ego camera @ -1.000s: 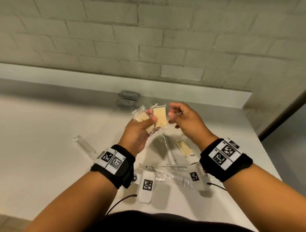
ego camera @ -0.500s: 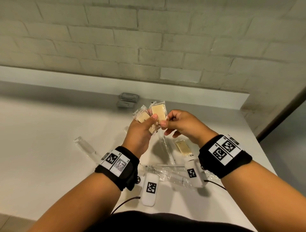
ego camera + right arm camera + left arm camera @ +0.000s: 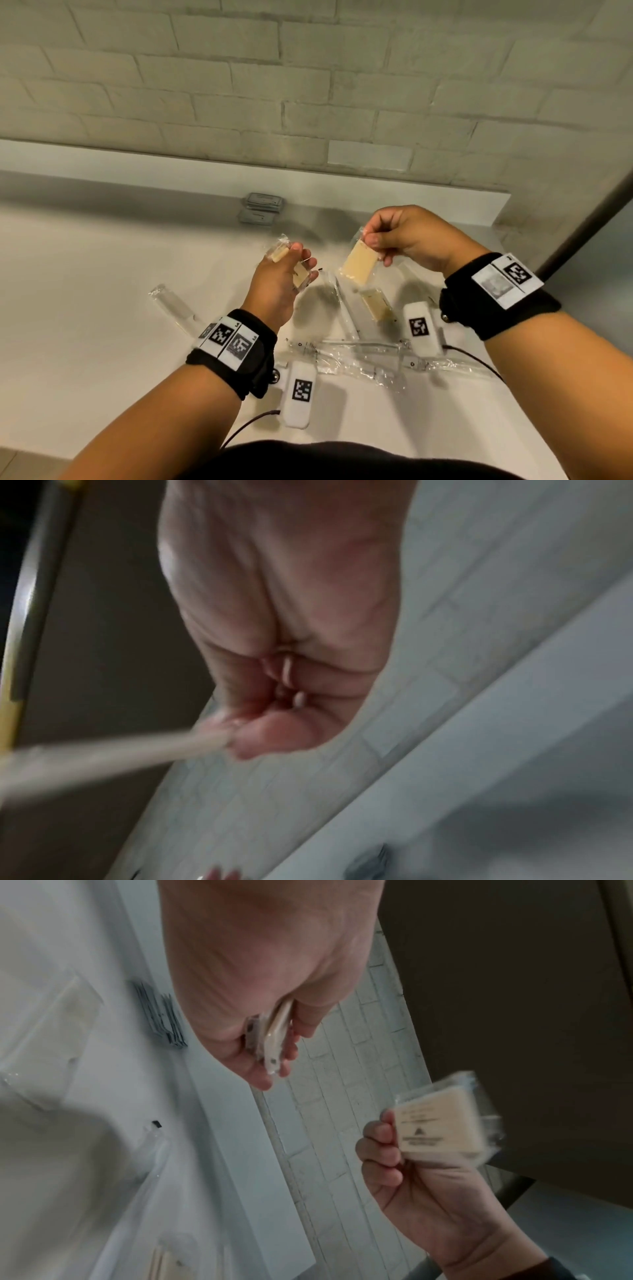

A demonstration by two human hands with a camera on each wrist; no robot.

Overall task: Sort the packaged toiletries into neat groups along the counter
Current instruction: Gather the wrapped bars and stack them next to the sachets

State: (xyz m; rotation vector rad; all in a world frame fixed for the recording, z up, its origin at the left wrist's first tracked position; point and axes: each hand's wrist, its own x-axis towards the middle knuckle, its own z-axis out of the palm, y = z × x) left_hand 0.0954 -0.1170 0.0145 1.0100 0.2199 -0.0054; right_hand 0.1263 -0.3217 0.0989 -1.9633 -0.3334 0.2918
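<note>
Nearest, on the white worktop (image 3: pixel 85 308), clear-wrapped long packets (image 3: pixel 359 353). Above — left hand (image 3: pixel 277 284) clamped on soap bars (image 3: pixel 298 277); right hand (image 3: pixel 407 236) pinching one wrapped soap bar (image 3: pixel 358 265), held apart. Farthest back, grey sachets (image 3: pixel 262 207) by the wall.

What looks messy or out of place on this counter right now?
The clear toothbrush packets near the front edge lie crisscrossed in a loose heap, and another clear packet sits alone at the left. One soap packet lies among them. Nothing looks spilled or torn.
</note>
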